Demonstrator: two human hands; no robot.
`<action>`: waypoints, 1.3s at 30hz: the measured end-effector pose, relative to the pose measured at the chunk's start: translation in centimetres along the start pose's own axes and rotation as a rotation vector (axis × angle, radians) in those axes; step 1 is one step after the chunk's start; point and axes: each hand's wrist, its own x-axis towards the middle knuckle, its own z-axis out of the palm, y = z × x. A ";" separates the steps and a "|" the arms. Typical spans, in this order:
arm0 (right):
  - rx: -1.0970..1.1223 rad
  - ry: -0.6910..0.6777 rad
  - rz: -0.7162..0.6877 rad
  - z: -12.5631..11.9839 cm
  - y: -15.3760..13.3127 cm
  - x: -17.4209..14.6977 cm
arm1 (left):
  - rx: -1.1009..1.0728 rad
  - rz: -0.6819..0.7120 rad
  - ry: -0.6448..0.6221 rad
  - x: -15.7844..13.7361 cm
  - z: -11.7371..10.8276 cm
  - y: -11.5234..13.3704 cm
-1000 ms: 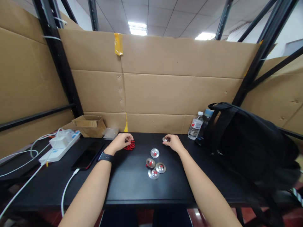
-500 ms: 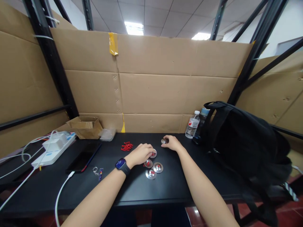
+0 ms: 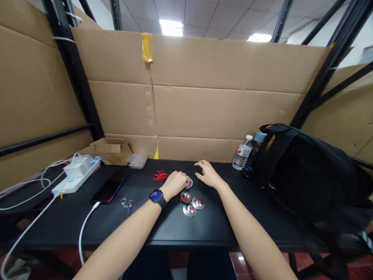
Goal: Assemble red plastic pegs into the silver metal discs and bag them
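Note:
My left hand (image 3: 176, 183), below a dark smartwatch (image 3: 157, 196) on the wrist, has its fingers closed at the edge of a small metal cymbal (image 3: 190, 182). Part of that cymbal is covered by the fingers. Just nearer to me lie three more round, shiny cymbals, one on the left (image 3: 185, 197), one on the right (image 3: 198, 203) and one in front (image 3: 189, 210), with red at their centres. My right hand (image 3: 208, 174) is open over the table, its fingers apart, with nothing visible in them. Several short red cords (image 3: 161, 176) form a pile left of my left hand.
A phone (image 3: 110, 186) on a white cable, a key ring (image 3: 127, 204) and a power strip (image 3: 77, 175) occupy the left side. Behind them stand a cardboard box (image 3: 112, 151) and a clear plastic container (image 3: 137, 161). Water bottles (image 3: 242, 153) and a black backpack (image 3: 314, 171) are at right.
My right hand has opened and no longer shows the round metal piece it held. My left hand stays at its cymbal. The whole view has shifted slightly.

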 end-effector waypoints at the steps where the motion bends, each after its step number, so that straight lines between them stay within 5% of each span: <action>1: 0.044 -0.014 -0.003 0.1 -0.3 0.0 | -0.028 -0.016 0.016 0.0 0.1 0.0; 10: 0.585 -0.243 -0.001 1.4 -2.3 -0.2 | -0.626 -0.164 0.270 -0.1 0.4 -0.4; 18: 0.811 -0.117 0.057 2.2 -3.1 0.2 | -0.914 -0.201 0.327 0.6 1.0 -1.1; 23: 0.717 -0.094 0.075 2.1 -2.7 0.1 | -0.725 -0.169 0.328 0.2 0.1 -1.1; 28: 0.198 0.019 0.070 0.7 -0.6 0.2 | -0.434 -0.188 0.364 -0.3 -1.5 -2.5; 32: -0.070 0.112 0.145 -0.6 2.2 0.2 | -0.300 -0.236 0.358 -1.1 -2.6 -5.9; 39: -0.007 0.054 0.280 -0.8 5.8 -0.2 | -0.225 -0.336 0.156 -3.3 -4.0 -11.2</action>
